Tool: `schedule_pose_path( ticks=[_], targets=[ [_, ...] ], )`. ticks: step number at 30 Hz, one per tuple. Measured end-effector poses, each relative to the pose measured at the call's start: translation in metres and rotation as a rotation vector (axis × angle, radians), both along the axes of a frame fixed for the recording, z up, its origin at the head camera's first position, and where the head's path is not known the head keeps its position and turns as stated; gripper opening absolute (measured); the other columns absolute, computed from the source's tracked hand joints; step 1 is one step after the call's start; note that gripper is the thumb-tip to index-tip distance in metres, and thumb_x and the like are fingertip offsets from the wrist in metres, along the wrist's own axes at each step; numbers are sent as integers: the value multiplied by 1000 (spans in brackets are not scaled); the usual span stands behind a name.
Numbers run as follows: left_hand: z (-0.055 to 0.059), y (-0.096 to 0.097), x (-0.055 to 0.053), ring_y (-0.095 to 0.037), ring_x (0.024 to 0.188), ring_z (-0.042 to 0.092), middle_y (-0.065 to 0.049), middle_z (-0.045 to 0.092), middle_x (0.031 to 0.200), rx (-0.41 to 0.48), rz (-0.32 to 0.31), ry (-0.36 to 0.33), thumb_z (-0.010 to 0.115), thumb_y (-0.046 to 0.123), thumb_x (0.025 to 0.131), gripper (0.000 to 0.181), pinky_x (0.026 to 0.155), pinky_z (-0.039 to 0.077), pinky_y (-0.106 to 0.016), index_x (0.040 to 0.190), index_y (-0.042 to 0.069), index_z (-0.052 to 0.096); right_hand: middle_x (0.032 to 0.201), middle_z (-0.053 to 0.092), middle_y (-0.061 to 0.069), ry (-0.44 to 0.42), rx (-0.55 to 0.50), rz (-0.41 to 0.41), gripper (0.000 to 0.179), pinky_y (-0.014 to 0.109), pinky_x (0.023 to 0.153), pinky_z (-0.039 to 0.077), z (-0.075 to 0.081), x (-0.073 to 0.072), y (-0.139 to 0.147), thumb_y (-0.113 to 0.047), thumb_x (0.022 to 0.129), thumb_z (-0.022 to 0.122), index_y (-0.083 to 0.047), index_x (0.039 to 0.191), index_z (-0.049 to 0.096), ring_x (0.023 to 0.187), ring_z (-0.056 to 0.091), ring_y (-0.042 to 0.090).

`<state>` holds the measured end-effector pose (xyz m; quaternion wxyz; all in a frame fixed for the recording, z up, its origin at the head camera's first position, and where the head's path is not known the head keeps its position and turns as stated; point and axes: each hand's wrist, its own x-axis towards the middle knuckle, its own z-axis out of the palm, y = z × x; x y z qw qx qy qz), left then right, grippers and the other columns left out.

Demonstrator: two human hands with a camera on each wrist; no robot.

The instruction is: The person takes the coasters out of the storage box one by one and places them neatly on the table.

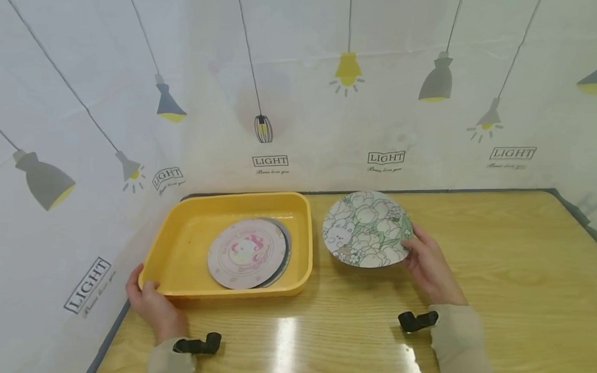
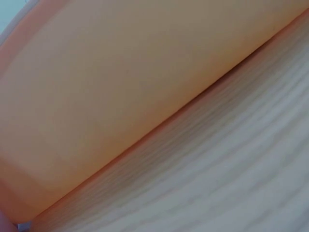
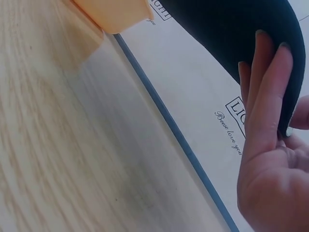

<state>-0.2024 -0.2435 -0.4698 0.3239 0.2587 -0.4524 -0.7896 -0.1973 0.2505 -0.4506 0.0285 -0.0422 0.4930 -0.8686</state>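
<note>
We are pinching the floral disc [image 1: 367, 228] with right fingers [image 3: 271, 91] (best kept level), left fingers [image 1: 135, 283] gripping the yellow tray [image 1: 190, 243].

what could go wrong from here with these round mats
The floral mat might droop or slip, since the right hand pinches it only at one edge, above the table.

The pink mat could slide off the mat beneath, which it overlaps off-centre, if the left hand jolts the yellow tray.
</note>
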Motion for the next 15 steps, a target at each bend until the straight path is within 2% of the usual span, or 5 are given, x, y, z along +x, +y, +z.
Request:
schedule_pose_path(
  ticks=[7,15],
  targets=[
    [-3,-1,0,-20,115,41,-2,41,129,-16,3,-6,33,-2,82,48,93,33,-34,125,17,45,127,43,9,-10,-70,-52,55,24,66,48,-4,-1,6,4,91,32,-6,142,14,87,59,13],
    [-1,0,1,-21,115,41,-3,41,128,-16,8,9,32,-3,82,49,93,33,-35,125,15,46,135,36,8,-23,-164,-91,57,27,73,48,-11,0,19,4,92,33,-11,143,14,93,57,16]
  ],
)
